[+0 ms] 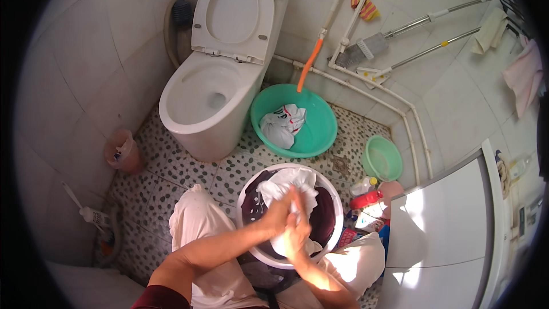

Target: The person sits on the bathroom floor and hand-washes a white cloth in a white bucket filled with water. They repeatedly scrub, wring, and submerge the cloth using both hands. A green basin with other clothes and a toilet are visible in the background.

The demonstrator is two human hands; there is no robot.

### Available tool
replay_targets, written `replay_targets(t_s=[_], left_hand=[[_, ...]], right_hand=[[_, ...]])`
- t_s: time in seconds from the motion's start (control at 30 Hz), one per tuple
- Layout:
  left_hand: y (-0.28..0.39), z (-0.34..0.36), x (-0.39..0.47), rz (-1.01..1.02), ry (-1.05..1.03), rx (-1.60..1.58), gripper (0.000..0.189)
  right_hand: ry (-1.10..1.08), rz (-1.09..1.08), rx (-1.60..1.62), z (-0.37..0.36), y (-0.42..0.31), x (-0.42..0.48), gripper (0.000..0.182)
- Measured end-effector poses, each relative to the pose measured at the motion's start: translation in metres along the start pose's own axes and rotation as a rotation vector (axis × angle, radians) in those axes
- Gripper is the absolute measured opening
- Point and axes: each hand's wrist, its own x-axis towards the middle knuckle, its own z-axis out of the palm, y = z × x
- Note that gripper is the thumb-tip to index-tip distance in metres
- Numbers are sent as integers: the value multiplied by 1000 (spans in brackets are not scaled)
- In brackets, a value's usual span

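Observation:
Between my knees stands a round white tub [339, 223]. Both hands are over it, pressed together around a wet-looking white cloth [287, 182]. My left hand [279, 215] grips the cloth from the left, its fingers blurred. My right hand [297, 231] closes on the same cloth, nearer to me. Part of the cloth bunches up beyond the hands, and part hangs below them. Dark maroon fabric [324, 212] lies in the tub under the cloth, with white spots on its left part. The hands hide the middle of the cloth.
Beyond the tub, a green basin [319, 133] holds white fabric [279, 126] below an orange hose [309, 66]. A toilet [201, 137] with raised lid stands at left. Bottles [366, 200], a small green basin [381, 159] and a white cabinet [437, 231] are at right. A pink bin [124, 152] stands far left.

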Motion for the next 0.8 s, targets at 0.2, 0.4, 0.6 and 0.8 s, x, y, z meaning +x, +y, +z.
replay_targets(t_s=[0.2,0.4,0.6,0.8], left_hand=[[-24,-2,6,-59,62,-373,41],[-20,5,-2,-136,99,-230,50],[4,-24,16,-188,48,-479,34],[-38,6,1,24,178,-100,49]], right_hand=[[16,151,-24,-9,26,48,37],[27,230,135,-5,9,28,42],[-81,-254,26,14,10,8,39],[122,242,-44,-18,56,50,37]])
